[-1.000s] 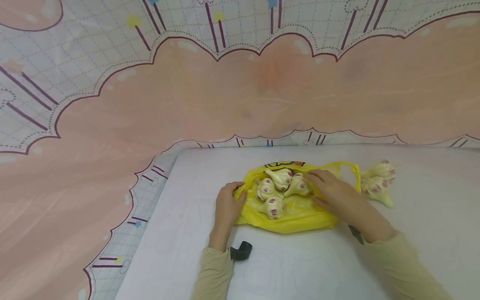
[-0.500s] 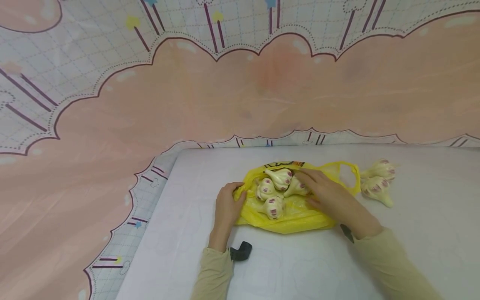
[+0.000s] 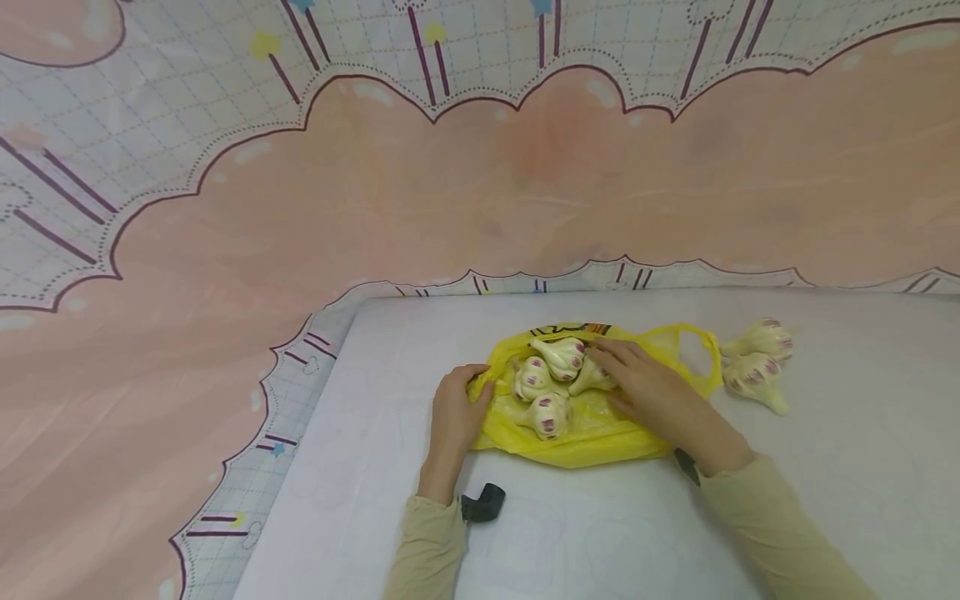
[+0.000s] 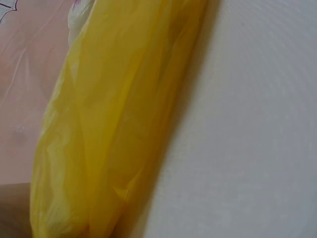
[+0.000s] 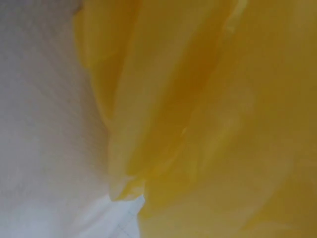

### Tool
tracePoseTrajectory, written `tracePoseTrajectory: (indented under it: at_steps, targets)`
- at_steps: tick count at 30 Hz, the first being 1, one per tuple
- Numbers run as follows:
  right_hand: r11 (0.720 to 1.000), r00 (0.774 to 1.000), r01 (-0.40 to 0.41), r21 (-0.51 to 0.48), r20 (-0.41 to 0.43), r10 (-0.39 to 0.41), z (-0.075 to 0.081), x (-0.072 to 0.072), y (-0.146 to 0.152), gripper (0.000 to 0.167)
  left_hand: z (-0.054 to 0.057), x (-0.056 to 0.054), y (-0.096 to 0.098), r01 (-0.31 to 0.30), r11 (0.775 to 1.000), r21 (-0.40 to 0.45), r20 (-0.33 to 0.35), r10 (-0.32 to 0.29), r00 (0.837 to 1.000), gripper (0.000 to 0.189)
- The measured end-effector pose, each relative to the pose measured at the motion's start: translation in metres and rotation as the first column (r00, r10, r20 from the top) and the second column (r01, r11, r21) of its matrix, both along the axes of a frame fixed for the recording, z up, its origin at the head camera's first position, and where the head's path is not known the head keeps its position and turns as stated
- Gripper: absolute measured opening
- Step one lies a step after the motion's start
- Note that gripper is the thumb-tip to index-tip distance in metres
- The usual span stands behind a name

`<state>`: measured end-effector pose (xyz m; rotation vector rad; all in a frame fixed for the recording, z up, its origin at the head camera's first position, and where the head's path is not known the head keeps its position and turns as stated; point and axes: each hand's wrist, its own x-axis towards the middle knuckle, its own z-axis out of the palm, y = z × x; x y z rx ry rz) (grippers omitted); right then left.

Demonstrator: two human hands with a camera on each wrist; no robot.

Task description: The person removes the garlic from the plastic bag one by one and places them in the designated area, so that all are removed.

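A yellow plastic bag (image 3: 585, 450) lies open on the table, several garlic bulbs showing in its mouth. My left hand (image 3: 453, 412) pinches the bag's left edge between thumb and fingers. At the right side of the opening, my right hand (image 3: 660, 396) reaches in, its fingers and thumb around the rightmost garlic bulb (image 3: 590, 379), which they partly cover. Beside it lie another garlic bulb (image 3: 564, 358), one to the left (image 3: 532, 378) and one nearest the front (image 3: 549, 415). Yellow plastic (image 4: 104, 109) fills much of the left wrist view, and the bag hides the right hand's fingers in the right wrist view.
Two more garlic bulbs (image 3: 753, 375) lie on the white table (image 3: 360, 467) just right of the bag's handle loop (image 3: 708, 342). A patterned pink curtain (image 3: 480, 192) hangs behind the table and along its left side. Black wrist cameras (image 3: 483, 502) sit by the sleeves.
My right hand has moved left from the bag's right edge over the rightmost garlic bulb, covering more of it. The left hand and the other bulbs stay in place.
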<state>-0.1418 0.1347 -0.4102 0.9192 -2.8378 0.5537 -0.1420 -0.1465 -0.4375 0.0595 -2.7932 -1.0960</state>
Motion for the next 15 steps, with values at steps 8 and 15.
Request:
tracePoseTrajectory:
  at_steps: [8, 15]
  targets:
    - [1.0, 1.0, -0.01, -0.02, -0.004, 0.01, -0.0033, -0.0015, -0.0016, 0.066, 0.0011, 0.0011, 0.0002, 0.011, 1.0, 0.001, -0.026, -0.011, 1.0, 0.028]
    - [0.999, 1.0, -0.015, -0.029, -0.011, 0.014, -0.0038, -0.0012, -0.0011, 0.064, -0.0006, 0.0007, -0.0008, 0.014, 1.0, 0.001, -0.03, -0.014, 0.999, 0.028]
